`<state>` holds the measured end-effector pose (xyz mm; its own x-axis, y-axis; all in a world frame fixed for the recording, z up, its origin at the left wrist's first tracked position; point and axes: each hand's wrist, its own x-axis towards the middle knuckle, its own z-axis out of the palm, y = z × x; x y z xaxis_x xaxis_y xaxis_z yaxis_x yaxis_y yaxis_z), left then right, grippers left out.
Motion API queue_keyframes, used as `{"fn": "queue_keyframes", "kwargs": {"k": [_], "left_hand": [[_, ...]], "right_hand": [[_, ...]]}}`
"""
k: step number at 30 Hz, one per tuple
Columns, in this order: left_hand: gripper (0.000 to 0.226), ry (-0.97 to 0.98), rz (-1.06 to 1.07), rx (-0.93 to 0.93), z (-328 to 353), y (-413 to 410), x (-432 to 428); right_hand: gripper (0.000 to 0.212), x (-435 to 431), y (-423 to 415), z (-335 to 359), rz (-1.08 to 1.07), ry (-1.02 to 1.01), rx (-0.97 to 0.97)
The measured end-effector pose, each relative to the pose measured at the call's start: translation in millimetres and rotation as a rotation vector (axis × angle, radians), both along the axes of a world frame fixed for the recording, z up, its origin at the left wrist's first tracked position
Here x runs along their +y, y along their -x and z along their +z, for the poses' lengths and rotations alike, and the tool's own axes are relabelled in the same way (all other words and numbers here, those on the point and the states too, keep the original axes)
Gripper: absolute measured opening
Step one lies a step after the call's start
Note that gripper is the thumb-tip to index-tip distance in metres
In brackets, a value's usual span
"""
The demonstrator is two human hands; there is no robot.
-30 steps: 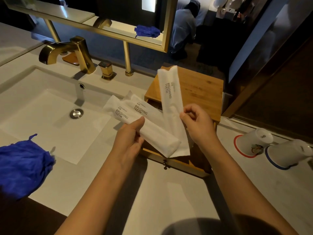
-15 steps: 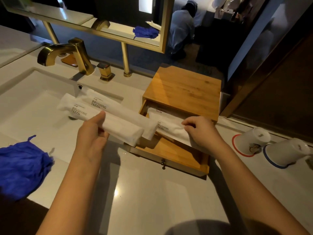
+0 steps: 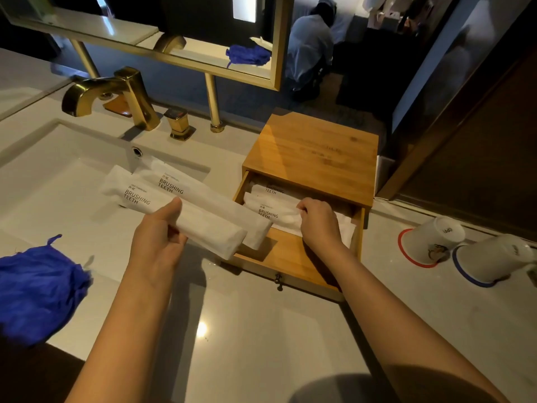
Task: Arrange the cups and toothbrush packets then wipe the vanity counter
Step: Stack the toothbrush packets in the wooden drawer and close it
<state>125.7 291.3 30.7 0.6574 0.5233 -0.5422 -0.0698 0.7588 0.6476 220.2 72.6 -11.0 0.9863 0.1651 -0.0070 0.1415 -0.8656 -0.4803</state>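
Left hand (image 3: 158, 242) is clamped on two white toothbrush packets (image 3: 186, 209), thumb on top, fingers under. Both packets read "BRUSHING TEETH", lie side by side and slant from far left over the sink (image 3: 58, 181) down to the near right, their right ends over the open drawer (image 3: 290, 257). Right hand (image 3: 318, 225) is inside the drawer, fingers pinched together on a third packet (image 3: 273, 212). A fourth packet (image 3: 270, 189) lies just behind it, farther back in the drawer, partly under the box top. The drawer is pulled out toward the near side of a wooden box (image 3: 313, 154), small knob (image 3: 279, 279) on its front.

Two white cups sit upside down on the worktop (image 3: 261, 338) at right, just beside each other: one with a red rim (image 3: 433, 242), one with a blue rim (image 3: 491, 261) to its right, tilted. Cannot tell if they touch.

Blue cloth (image 3: 37, 292) is bunched at the near left edge of the sink. Gold tap (image 3: 110, 96) and a gold handle (image 3: 178, 125) stand at the far side, below a gold-framed mirror (image 3: 174, 30).
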Motion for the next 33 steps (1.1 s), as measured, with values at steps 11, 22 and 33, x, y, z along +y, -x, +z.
{"fn": "queue_keyframes", "kwargs": {"k": [11, 22, 33], "left_hand": [[0.017, -0.041, -0.033, -0.001, 3.0, 1.6, -11.2], [0.015, -0.003, -0.057, -0.009, 2.9, -4.8, -11.2], [0.016, -0.008, -0.054, -0.016, 4.3, -2.2, -14.4]], "right_hand": [[0.026, 1.1, -6.4, -10.1, -0.039, 0.016, -0.045], [0.026, 0.5, -10.7, -14.1, -0.003, 0.03, -0.086], [0.059, -7.8, 28.0, -3.2, 0.438, 0.177, 0.16]]}}
